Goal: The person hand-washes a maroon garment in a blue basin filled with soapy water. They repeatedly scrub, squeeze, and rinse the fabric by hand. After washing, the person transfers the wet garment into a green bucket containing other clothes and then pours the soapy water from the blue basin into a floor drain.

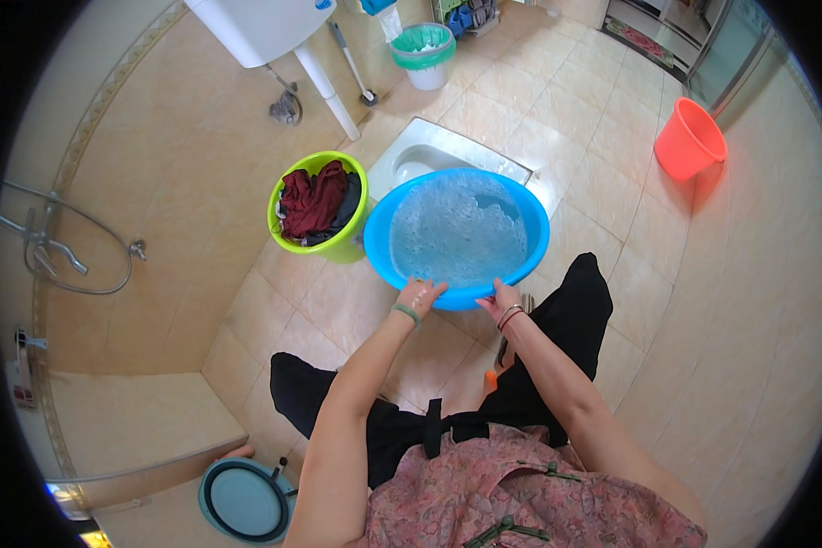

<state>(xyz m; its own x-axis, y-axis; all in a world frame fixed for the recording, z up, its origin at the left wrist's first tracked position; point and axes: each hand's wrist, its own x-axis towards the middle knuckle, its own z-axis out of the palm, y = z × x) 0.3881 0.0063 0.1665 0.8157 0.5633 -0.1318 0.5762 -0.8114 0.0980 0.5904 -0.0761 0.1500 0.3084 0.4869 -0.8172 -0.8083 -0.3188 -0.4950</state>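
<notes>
A wide blue basin (pixel 536 239) of sudsy water stands in front of me, its far side over the squat toilet (pixel 402 164). My left hand (pixel 420 294), with a green bangle at the wrist, grips the near rim with its fingers over the edge. A little to the right, my right hand (pixel 500 301) pinches the same rim between thumb and fingers. Foam covers most of the water, with a darker patch at the upper right. Just left of the basin, a lime-green bucket (pixel 342 245) holds dark red and black clothes (pixel 315 203).
A coral bucket (pixel 690 142) stands at the right wall. Farther back are a lined waste bin (pixel 425 64), a toilet brush (pixel 356 68) and a white cistern with its pipe (pixel 324 87). A shower hose (pixel 110 290) hangs at left; a folded blue-grey basin (pixel 245 500) lies lower left.
</notes>
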